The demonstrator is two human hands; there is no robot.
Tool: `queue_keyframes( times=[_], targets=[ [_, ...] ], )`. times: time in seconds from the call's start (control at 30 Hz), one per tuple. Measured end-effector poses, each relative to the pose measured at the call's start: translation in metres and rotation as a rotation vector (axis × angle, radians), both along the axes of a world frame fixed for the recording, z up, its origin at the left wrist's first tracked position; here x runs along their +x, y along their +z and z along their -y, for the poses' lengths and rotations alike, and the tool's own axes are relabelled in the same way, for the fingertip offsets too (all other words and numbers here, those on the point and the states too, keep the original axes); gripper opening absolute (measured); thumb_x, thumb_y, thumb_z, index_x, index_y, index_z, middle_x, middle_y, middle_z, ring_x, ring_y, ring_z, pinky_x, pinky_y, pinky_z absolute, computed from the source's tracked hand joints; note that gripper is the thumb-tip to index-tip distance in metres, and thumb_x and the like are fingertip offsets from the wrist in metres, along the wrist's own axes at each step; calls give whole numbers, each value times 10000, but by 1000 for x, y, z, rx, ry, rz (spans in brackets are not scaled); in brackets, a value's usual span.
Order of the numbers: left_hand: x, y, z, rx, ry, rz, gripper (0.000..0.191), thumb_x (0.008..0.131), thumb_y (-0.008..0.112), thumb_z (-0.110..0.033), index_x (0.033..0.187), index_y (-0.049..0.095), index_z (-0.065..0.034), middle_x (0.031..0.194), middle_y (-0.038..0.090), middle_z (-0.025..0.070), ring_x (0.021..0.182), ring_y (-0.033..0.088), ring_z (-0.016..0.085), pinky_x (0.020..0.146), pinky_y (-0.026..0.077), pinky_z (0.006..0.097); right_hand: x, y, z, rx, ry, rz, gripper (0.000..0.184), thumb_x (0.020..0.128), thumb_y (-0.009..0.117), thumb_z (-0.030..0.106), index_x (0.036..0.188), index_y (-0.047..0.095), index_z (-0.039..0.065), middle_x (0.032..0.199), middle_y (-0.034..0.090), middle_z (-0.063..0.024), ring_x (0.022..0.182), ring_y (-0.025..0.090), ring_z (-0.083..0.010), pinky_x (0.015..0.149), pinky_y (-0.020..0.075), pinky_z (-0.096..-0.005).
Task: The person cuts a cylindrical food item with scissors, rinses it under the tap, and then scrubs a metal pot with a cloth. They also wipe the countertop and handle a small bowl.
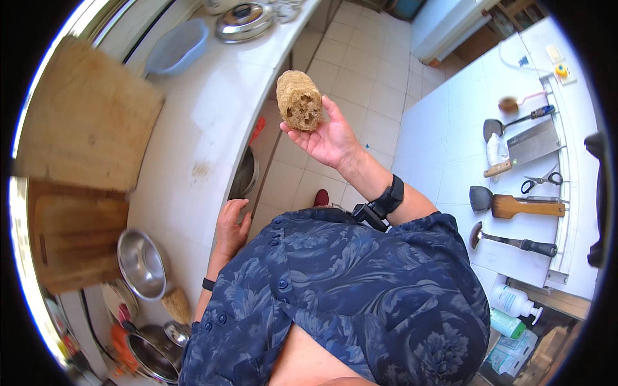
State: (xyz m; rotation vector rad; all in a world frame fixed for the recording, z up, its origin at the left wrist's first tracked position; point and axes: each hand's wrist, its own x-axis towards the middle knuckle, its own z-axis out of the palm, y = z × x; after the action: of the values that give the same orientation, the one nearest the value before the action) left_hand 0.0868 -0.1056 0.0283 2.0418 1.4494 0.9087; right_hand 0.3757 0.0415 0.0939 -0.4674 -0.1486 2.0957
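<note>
A dried loofah piece (pixel 299 99), tan and fibrous with holes in its cut end, rests in my right hand (pixel 326 140). The palm faces up, the thumb is on one side and the fingers are under the loofah. My left hand (pixel 232 224) is low at the edge of the white countertop (pixel 193 140), its fingers loosely bent and apart, with nothing seen in it. A dark, round metal vessel (pixel 245 173) is partly hidden below the counter edge beside that hand.
Cutting boards (pixel 91 116) lean at the left by a steel bowl (pixel 141 264) and a brush-like tan object (pixel 176 305). A blue plastic basin (pixel 177 47) and a pot lid (pixel 245 21) are farther along. Right, a cleaver (pixel 533 142), scissors (pixel 540 181) and spatulas hang from a rail.
</note>
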Motion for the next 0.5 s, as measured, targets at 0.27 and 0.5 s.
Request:
queue_keyframes(
  times=[0.27,0.5],
  targets=[
    [150,18,-183,-132,-255,-77,278,773,670,23,1047,625,-2,1012,638,170,961,618,365,832,511,396,159,-12,-104,-112,-158,-1,603,962,488,489,1355,459,32,1260,583,-176,1072,622,-359,879,539,-400],
    [209,15,-317,-279,-370,-112,276,769,678,16,1040,632,-1,989,645,160,932,631,349,809,519,385,227,-43,-196,37,-328,494,682,860,654,243,1419,338,15,1294,528,-119,1214,520,-258,957,464,-364]
  ],
)
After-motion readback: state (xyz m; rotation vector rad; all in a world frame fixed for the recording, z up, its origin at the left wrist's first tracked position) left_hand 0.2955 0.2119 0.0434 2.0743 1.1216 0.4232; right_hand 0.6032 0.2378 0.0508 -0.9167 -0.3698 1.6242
